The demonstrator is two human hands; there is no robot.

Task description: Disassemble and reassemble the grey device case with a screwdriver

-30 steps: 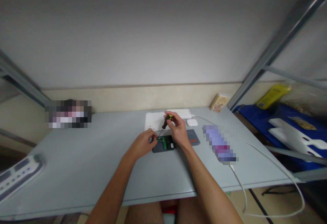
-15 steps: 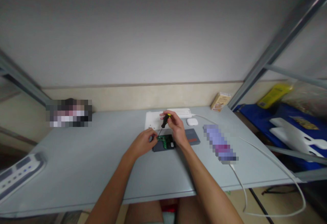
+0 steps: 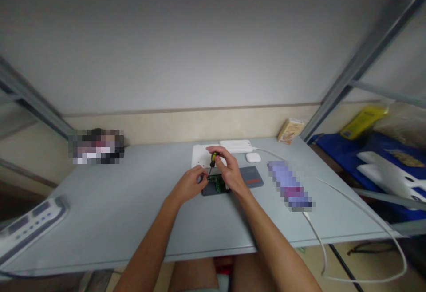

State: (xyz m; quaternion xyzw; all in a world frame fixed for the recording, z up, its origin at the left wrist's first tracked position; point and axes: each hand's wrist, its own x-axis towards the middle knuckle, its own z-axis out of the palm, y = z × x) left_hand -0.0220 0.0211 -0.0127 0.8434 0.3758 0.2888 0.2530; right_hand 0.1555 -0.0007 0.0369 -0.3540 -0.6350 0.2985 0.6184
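My right hand is closed round a small screwdriver with a black and yellow handle, held nearly upright with its tip down on a green circuit board. The board sits in a dark grey flat case on the grey table. My left hand rests at the left end of the case, fingers curled and pinched at the board's edge by the screwdriver tip. A dark grey cover with a red mark lies just right of my right hand.
Behind the hands lie a white sheet, a white flat box and a white earbud case. A white cable trails off the right edge. A power strip sits at the left, a small carton at the back right.
The screwdriver handle has shifted a little left and stands more upright; my right fingers have turned on it. My left hand stays at the board. The view has shifted slightly.
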